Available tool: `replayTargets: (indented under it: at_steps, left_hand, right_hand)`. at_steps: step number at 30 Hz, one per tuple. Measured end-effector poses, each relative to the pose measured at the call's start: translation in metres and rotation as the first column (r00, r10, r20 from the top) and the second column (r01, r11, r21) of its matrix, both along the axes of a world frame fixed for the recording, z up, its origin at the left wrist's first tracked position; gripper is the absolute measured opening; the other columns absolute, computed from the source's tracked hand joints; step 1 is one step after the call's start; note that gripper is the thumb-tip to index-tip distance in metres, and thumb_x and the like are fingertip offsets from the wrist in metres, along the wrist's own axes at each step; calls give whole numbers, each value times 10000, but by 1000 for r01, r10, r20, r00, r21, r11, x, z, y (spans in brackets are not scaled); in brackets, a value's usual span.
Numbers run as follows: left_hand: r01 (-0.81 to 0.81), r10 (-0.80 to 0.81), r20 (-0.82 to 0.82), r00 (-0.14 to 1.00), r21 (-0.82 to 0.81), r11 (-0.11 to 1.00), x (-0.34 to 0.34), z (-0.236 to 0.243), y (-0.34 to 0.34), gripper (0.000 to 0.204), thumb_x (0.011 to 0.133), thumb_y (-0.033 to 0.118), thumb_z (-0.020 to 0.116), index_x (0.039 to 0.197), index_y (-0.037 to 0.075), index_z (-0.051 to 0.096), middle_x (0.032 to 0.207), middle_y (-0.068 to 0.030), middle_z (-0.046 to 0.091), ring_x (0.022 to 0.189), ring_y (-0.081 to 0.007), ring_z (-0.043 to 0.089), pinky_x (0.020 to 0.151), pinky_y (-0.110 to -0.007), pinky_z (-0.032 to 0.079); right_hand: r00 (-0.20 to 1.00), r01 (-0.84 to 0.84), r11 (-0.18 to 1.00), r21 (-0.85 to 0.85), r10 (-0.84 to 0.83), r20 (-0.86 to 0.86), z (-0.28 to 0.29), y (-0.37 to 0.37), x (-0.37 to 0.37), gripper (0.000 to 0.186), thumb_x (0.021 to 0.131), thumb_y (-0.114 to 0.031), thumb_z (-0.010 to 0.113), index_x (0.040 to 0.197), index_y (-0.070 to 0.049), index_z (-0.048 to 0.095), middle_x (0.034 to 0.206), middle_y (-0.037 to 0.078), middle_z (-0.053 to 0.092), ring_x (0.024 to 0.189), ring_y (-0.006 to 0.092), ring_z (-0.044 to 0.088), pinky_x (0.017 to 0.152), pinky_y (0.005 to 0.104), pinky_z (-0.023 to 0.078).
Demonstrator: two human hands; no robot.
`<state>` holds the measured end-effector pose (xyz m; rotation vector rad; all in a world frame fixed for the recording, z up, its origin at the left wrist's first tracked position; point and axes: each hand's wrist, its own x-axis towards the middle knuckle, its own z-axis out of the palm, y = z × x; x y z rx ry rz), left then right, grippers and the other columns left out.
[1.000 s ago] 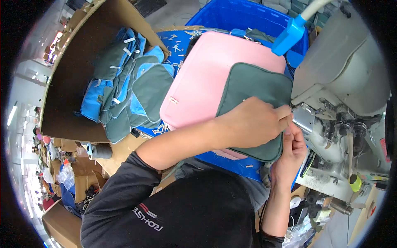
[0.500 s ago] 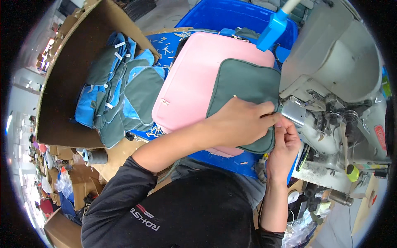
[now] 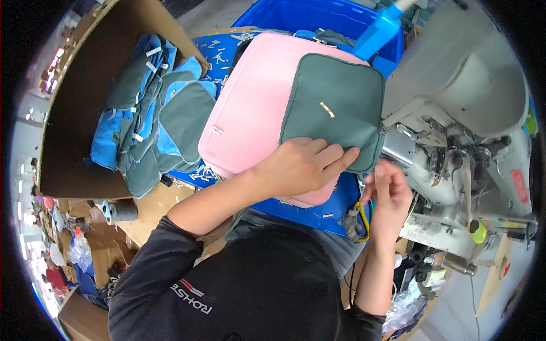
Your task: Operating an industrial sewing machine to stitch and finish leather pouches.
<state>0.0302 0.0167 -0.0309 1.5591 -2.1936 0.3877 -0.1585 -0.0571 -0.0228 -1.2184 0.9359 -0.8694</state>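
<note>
A dark green fabric panel (image 3: 335,91) with rounded corners and a stitched edge lies over the right side of a larger pink padded piece (image 3: 256,85). On the panel rests a small pale striped scrap (image 3: 327,109). My left hand (image 3: 307,165) lies across the panel's near edge, index finger extended over the cloth, thumb hidden. Just off the panel's near right corner is my right hand (image 3: 389,190), its fingers curled with thumb and index close together. Whatever it may pinch is too small to make out. Below it hang yellow-handled thread snips (image 3: 363,221), next to the blue table edge.
A sewing machine (image 3: 443,142) stands close on the right. At left, a cardboard box (image 3: 68,142) holds green and blue fabric pieces (image 3: 187,119). Small scraps litter the blue tabletop (image 3: 213,54). Behind stand a blue bin (image 3: 301,14) and a hanging blue tool (image 3: 378,34).
My hands have parted: the left has slid left and down the panel, the right has dropped slightly away from its edge. The striped scrap is now uncovered. The whole view has shifted slightly.
</note>
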Motion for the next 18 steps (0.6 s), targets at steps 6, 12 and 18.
replayTargets:
  at_steps: [6,12,18]
  left_hand:
    - [-5,7,17,1000,-82,997,2,-9,-4,500,787,164,602,1279,80,575,795,10,459,645,-120,506,526,-264,425]
    - [-12,13,11,1000,-55,998,3,-14,-4,508,800,164,605,1297,71,556,823,10,470,663,-118,513,555,-256,440]
    - [-10,10,10,1000,-54,998,3,-11,-4,457,789,153,576,1232,42,590,862,7,522,723,-117,561,604,-241,475]
  right_hand:
    - [629,-386,826,-410,-90,-772,-36,27,-59,354,855,-60,674,1169,62,565,1043,190,603,936,324,619,835,386,503]
    - [391,-481,779,-403,-220,-894,-45,51,-71,473,843,-46,664,1275,59,505,1177,233,498,1087,410,514,949,444,431]
    - [375,-517,793,-322,-129,-918,-51,43,-80,544,756,57,609,1285,87,482,1176,250,505,1078,426,523,955,440,438]
